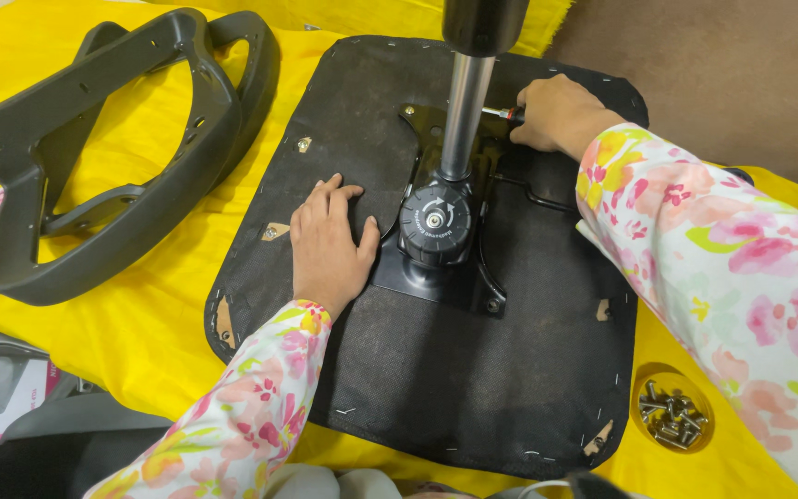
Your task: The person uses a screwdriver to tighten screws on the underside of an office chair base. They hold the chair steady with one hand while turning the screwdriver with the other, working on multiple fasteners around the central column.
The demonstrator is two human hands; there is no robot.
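On the yellow cloth (168,305) lies the black seat base (454,379), underside up, fabric stapled along its edge. We note a black metal mechanism plate (436,277) fixed at its centre, with a round black knob (434,225) facing up at us and a chrome cylinder (463,111) rising from the plate toward the camera.

Our left hand (327,242) rests flat on the seat fabric, fingers spread and extended, thumb just beside the knob; it grips nothing. Our right hand (558,113) is curled closed around a screwdriver (502,114), whose shaft points toward the foot of the cylinder; the tip is hidden behind the cylinder, so we cannot tell what it meets.

Left of the seat, on the cloth, sits a black plastic armrest frame (113,157), apart from the seat. Near the seat's lower right corner, a small round dish of screws (671,416) sits on the cloth. Both sleeves are floral.
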